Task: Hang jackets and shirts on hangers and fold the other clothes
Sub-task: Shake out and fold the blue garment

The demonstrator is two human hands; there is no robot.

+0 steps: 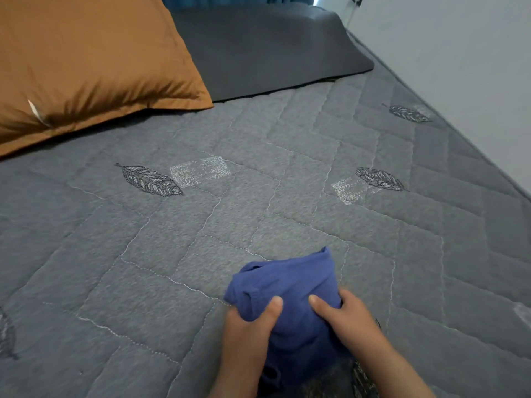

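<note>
Head view showed both hands closed on a bunched blue garment (290, 294) near the bed's (258, 196) near edge, left hand (247, 334) and right hand (350, 320) gripping it by thumb and fingers. Folding seemed barely begun; no hangers or finished piles were visible.

Quilted bed cover (258, 196) spans the whole near and middle ground. Large pillow (86, 61) lies on it at far left; a flatter pillow (267, 50) lies to its right, partly tucked behind it, reaching toward the wall (459, 67) that runs along the bed's right edge. Curtain (230, 0) stands behind both pillows. Bunched garment (290, 288) sits on the cover at near centre, left hand (247, 331) on its left side, right hand (347, 317) on its right, both gripping it.
</note>
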